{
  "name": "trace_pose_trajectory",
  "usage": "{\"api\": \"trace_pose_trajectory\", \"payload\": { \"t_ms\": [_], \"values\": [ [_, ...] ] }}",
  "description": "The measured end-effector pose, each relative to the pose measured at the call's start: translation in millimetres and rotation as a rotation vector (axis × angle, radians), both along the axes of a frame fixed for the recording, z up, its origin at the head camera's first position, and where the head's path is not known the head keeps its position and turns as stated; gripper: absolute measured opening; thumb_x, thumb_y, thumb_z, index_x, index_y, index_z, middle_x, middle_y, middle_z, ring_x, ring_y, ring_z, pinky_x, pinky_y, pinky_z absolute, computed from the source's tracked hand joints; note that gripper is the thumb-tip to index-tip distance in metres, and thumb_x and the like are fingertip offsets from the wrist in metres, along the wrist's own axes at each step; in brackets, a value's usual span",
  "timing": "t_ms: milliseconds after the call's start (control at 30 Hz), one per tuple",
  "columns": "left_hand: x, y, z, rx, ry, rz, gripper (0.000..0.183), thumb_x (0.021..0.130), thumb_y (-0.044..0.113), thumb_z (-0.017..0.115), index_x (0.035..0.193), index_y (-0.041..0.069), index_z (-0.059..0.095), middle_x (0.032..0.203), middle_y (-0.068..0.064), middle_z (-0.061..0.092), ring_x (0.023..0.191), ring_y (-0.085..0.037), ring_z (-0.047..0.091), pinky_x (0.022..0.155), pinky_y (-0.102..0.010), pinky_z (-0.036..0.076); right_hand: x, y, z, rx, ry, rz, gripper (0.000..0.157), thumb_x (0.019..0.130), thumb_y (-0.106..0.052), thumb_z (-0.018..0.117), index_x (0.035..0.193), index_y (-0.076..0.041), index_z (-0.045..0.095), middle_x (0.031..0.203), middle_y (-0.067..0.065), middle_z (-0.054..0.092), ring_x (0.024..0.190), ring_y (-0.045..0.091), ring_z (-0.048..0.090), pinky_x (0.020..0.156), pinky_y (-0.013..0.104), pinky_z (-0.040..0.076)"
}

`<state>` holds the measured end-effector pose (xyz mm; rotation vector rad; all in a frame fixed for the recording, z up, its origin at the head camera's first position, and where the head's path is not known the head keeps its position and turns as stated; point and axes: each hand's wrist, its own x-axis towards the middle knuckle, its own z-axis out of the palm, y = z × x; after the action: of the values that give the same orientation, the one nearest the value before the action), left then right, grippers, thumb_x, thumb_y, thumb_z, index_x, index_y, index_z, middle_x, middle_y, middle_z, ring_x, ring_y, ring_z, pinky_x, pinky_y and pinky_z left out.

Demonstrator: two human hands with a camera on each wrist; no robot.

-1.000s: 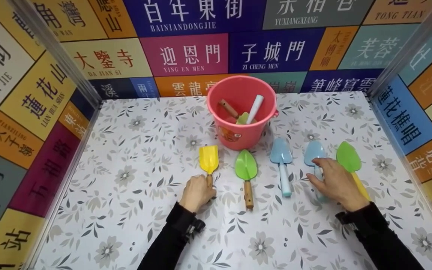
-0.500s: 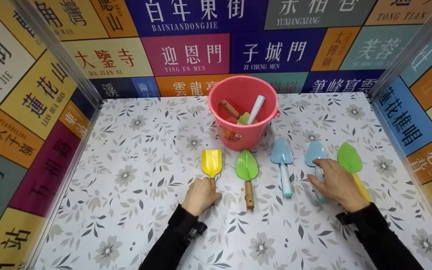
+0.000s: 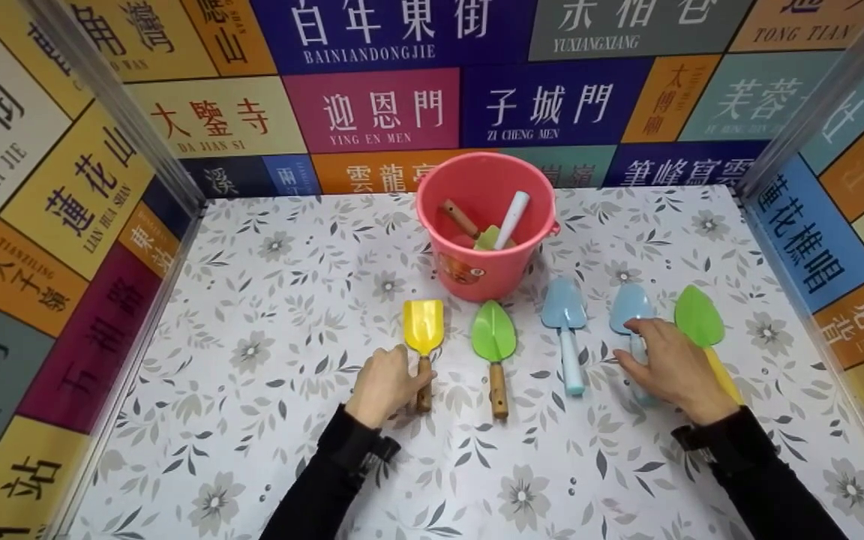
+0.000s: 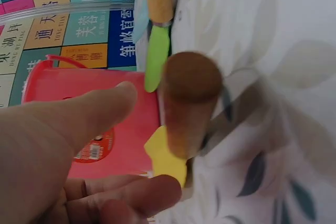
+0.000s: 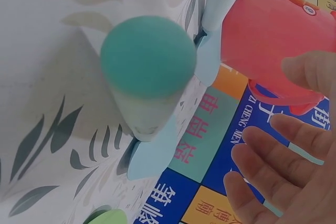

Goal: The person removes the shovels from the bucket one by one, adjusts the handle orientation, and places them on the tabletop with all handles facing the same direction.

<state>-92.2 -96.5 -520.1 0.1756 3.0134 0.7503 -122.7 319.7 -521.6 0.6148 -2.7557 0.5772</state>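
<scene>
In the head view my left hand (image 3: 385,386) is beside the wooden handle of a yellow toy shovel (image 3: 423,322) that lies on the table. The left wrist view shows thumb and fingers spread apart, with the brown handle end (image 4: 191,85) free of them. Over the handle of a light blue trowel (image 3: 629,304) hovers my right hand (image 3: 668,367), fingers loosely extended and holding nothing. That trowel's teal handle end (image 5: 149,56) stands clear of the fingers in the right wrist view. Between the hands lie a green trowel (image 3: 493,330) with a wooden handle and another blue trowel (image 3: 563,304).
A pink bucket (image 3: 484,274) stands behind the row, with several tools inside, a white handle (image 3: 511,219) among them. At the right end lies a green trowel (image 3: 699,315) with a yellow handle. Printed panels (image 3: 372,109) wall the flowered table (image 3: 289,450) at back and sides.
The yellow shovel has come slightly toward me and right, then my left hand has let go of its handle and shifted left. The right hand has stayed in place.
</scene>
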Motion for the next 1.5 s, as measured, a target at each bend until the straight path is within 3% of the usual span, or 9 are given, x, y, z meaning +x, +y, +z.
{"api": "trace_pose_trajectory", "payload": {
  "t_ms": [133, 300, 433, 567, 733, 1033, 1167, 1367, 1500],
  "values": [
    [-2.7, -7, 13.1, 0.0, 0.086, -0.044, 0.032, 0.09, 0.028, 0.074, 0.079, 0.002, 0.06, 0.062, -0.007, 0.054, 0.053, -0.023, 0.054, 0.046, -0.037, 0.047, 1.6, 0, -0.4, 0.008, -0.021, -0.001, 0.043, 0.085, -0.014, 0.079, 0.119, 0.006, 0.061, 0.111, 0.026, 0.065, 0.101, 0.044, 0.062, 0.082, 0.058, 0.053],
    [-10.8, -16, 29.0, 0.024, 0.114, -0.107, 0.032, 0.091, 0.027, 0.075, 0.095, -0.003, 0.064, 0.075, -0.015, 0.064, 0.061, -0.027, 0.06, 0.054, -0.04, 0.052, 3.0, -1, -0.3, 0.034, -0.039, -0.005, 0.043, 0.086, -0.017, 0.078, 0.119, 0.005, 0.061, 0.112, 0.026, 0.065, 0.101, 0.044, 0.062, 0.08, 0.058, 0.053],
    [-19.7, -22, 43.9, 0.037, 0.143, -0.15, 0.034, 0.093, 0.026, 0.075, 0.1, -0.005, 0.063, 0.073, -0.013, 0.063, 0.058, -0.023, 0.056, 0.051, -0.037, 0.049, 3.5, -2, -0.2, 0.044, -0.049, -0.001, 0.042, 0.087, -0.017, 0.078, 0.12, 0.004, 0.061, 0.112, 0.025, 0.065, 0.1, 0.044, 0.063, 0.079, 0.057, 0.053],
    [-30.9, -26, 64.7, 0.041, 0.204, -0.181, 0.034, 0.092, 0.023, 0.076, 0.103, -0.006, 0.063, 0.079, -0.016, 0.066, 0.063, -0.026, 0.06, 0.056, -0.038, 0.053, 3.7, -3, -0.5, 0.044, -0.03, 0.015, 0.043, 0.086, -0.017, 0.079, 0.119, 0.004, 0.062, 0.111, 0.025, 0.066, 0.099, 0.043, 0.063, 0.078, 0.056, 0.054],
    [-48.1, -26, 98.6, 0.018, 0.269, -0.231, 0.033, 0.092, 0.021, 0.075, 0.108, -0.006, 0.064, 0.097, -0.021, 0.07, 0.087, -0.035, 0.067, 0.075, -0.044, 0.059, 4.7, -3, -0.2, 0.044, 0.02, 0.034, 0.042, 0.083, -0.016, 0.081, 0.116, 0.004, 0.063, 0.106, 0.024, 0.067, 0.094, 0.042, 0.064, 0.074, 0.054, 0.055],
    [-92.3, -12, 154.7, -0.023, 0.256, -0.335, 0.048, 0.095, 0.021, 0.072, 0.133, -0.003, 0.058, 0.126, -0.024, 0.062, 0.12, -0.037, 0.057, 0.102, -0.047, 0.051, 7.7, -5, 3.7, 0.078, 0.025, 0.051, 0.047, 0.084, -0.021, 0.082, 0.119, 0.004, 0.063, 0.108, 0.024, 0.066, 0.095, 0.042, 0.064, 0.075, 0.054, 0.055],
    [-116.7, 3, 173.3, -0.085, 0.204, -0.362, 0.043, 0.096, 0.023, 0.071, 0.13, -0.001, 0.059, 0.128, -0.021, 0.06, 0.123, -0.035, 0.054, 0.105, -0.045, 0.048, 9.4, -6, 4.1, 0.075, 0.016, 0.062, 0.048, 0.084, -0.021, 0.082, 0.12, 0.005, 0.062, 0.109, 0.024, 0.066, 0.096, 0.042, 0.064, 0.077, 0.055, 0.055],
    [-155.8, 25, 187.2, -0.23, 0.122, -0.358, 0.046, 0.097, 0.025, 0.068, 0.135, 0.0, 0.057, 0.129, -0.019, 0.057, 0.126, -0.035, 0.05, 0.109, -0.043, 0.043, 12.1, -7, 1.3, 0.06, 0.044, 0.078, 0.048, 0.083, -0.02, 0.082, 0.119, 0.005, 0.062, 0.108, 0.022, 0.066, 0.095, 0.041, 0.064, 0.076, 0.053, 0.055],
    [-177.6, 37, 184.2, -0.352, 0.084, -0.354, 0.054, 0.097, 0.029, 0.069, 0.141, 0.001, 0.052, 0.132, -0.02, 0.054, 0.126, -0.035, 0.05, 0.107, -0.042, 0.046, 13.1, -6, -1.1, 0.055, 0.066, 0.082, 0.048, 0.081, -0.019, 0.083, 0.117, 0.005, 0.063, 0.106, 0.021, 0.065, 0.093, 0.04, 0.064, 0.074, 0.052, 0.055]
  ]
}}
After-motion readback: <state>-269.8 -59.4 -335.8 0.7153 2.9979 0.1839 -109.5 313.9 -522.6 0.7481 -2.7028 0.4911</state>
